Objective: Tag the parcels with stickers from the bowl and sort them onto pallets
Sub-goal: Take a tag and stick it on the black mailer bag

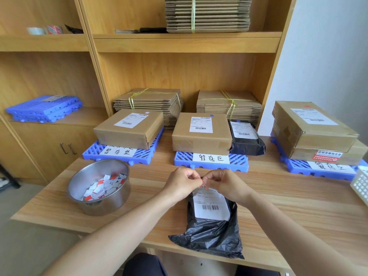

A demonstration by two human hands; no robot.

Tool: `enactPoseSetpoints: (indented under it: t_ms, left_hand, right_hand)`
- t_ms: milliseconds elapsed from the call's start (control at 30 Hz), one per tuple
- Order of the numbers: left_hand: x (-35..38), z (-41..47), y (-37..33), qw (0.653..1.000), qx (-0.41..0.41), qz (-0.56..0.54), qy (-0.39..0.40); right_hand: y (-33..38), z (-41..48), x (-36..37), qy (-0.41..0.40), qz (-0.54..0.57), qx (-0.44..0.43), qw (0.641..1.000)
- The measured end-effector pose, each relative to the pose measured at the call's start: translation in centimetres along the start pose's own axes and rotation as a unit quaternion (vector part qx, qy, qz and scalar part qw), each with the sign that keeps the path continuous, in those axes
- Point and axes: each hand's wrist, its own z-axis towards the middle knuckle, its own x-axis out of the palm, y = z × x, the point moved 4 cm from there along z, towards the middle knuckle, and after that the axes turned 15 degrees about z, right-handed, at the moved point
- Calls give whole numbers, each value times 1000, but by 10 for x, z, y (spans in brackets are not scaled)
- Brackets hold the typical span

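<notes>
Pinching a small red-edged sticker (201,183) between them, the left hand (184,183) and right hand (226,186) meet over the top end of a black parcel (211,232), their fingers (194,177) curled narrow on the sticker. The parcel lies flat on the counter (288,206), label up, its lower end reaching the front edge.

To the left stands the steel bowl (99,204) of loose stickers, close to the counter's left edge. Along the back sit three blue pallets. The left pallet (93,153) carries one box (127,130). The middle pallet (183,160) carries a box and a black bag. The right pallet (298,168) carries two stacked boxes. Bundles of flat cardboard (151,102) fill the shelf behind. A white basket (360,185) sits at the right edge.

Bare wood shows between the hands and the pallets, and to the right of the parcel.
</notes>
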Motion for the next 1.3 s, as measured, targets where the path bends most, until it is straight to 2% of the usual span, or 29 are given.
enactPoseSetpoints:
  t_ms: [200,300,633,733,833,1000,1300]
  left_hand:
    - [-4,-4,5,982,-20,-162,90]
    - [-4,-6,7,976,-19,-189,103]
    - [-1,-3,2,961,-2,-247,127]
    - [1,-2,4,963,-21,-242,114]
    - [2,0,8,966,-56,-241,72]
    - [4,1,5,967,-64,-239,54]
    - [1,-1,-2,977,-11,-212,27]
  right_hand:
    - [-3,-2,-14,-7,91,44,995]
    - [-4,-2,-17,16,133,48,990]
    - [-6,-1,-15,60,169,53,982]
    - [-3,-1,-16,-1,127,26,992]
    - [7,-2,-17,-102,52,-71,991]
    - [12,-6,-5,-77,-66,-113,988]
    - [14,-7,-6,-77,-4,-59,995]
